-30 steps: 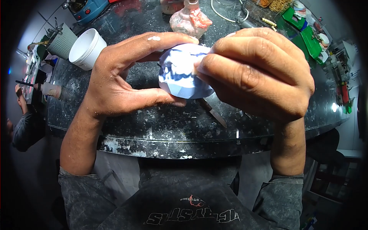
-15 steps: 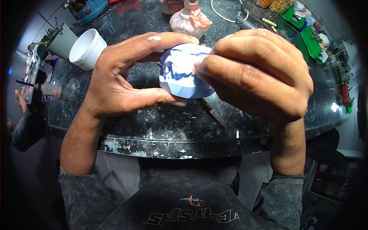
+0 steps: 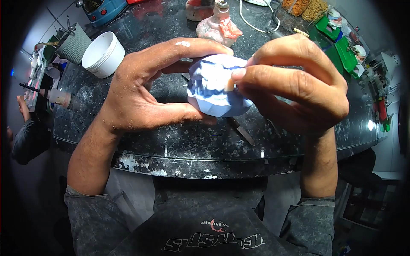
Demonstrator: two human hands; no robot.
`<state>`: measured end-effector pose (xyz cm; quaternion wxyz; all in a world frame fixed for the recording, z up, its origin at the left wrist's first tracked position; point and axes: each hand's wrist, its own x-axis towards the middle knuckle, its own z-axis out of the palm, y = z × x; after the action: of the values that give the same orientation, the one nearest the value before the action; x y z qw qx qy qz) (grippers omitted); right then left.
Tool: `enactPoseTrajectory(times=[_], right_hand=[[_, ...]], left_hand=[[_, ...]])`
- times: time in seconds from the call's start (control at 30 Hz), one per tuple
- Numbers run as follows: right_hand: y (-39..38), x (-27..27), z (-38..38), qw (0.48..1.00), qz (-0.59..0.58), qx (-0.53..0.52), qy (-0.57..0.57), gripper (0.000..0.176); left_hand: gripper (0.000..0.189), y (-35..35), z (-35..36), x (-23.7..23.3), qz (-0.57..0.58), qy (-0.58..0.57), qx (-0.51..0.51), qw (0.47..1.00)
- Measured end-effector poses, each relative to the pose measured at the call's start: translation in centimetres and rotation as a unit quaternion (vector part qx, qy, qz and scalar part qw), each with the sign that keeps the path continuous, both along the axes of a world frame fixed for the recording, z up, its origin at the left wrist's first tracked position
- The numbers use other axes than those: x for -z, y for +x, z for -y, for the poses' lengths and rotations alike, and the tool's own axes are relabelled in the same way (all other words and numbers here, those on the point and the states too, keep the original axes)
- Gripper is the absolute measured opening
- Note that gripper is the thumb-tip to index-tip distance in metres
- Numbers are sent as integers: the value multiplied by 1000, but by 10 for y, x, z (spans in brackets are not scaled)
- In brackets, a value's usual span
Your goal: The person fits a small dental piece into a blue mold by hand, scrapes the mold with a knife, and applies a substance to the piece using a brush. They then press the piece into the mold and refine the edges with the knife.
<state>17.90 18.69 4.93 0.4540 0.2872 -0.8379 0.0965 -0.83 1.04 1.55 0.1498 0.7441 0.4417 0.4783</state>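
My left hand [image 3: 143, 89] is wrapped around the side of a pale bluish-white plaster dental cast [image 3: 218, 106], thumb at the near side and forefinger along the far side. The cast is held above the black bench, its ridged face turned up. My right hand [image 3: 299, 81] pinches at the cast's right part. A small ivory piece [image 3: 229, 84], like an artificial tooth, shows at its fingertips, against the cast. Under the cast, a knife [image 3: 241, 131] lies on the bench with its handle partly hidden.
A white plastic tub [image 3: 103, 55] stands left, beside a grey tool holder [image 3: 74, 45]. Behind the cast is a wax-smeared glass burner [image 3: 220, 27]. A strip of teeth [image 3: 301, 32] and green trays [image 3: 346, 55] are at the right. Another person's hand [image 3: 22, 106] shows far left.
The view has shifted slightly, and both hands and the cast sit a little further right and lower. My right fingers have shifted, so the ivory piece now shows at their tips.
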Motion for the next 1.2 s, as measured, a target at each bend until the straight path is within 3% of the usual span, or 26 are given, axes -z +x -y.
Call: enactPoseTrajectory(times=[0.37,0.67,0.77,0.83,0.9,1.03,1.2], right_hand=[[1,1,3,1000,-4,13,-9,29],[10,-5,8,996,73,57,-13,44],[4,-5,-2,997,-9,73,-4,31],[9,-8,2,989,17,106,-106,14],[16,1,-10,976,74,118,-167,14],[-2,13,0,923,61,121,-361,20],[2,21,-5,922,165,196,-289,30]], left_hand=[[83,0,0,0,1,-7,13,1000],[82,2,4,-4,37,-63,-22,997],[79,2,2,-5,38,-57,-42,997],[68,-1,-2,-2,57,-11,-44,997],[71,-8,-4,-1,29,-23,-72,997],[70,-22,-5,3,-39,-16,-143,989],[66,-24,-6,0,-65,4,-181,981]])
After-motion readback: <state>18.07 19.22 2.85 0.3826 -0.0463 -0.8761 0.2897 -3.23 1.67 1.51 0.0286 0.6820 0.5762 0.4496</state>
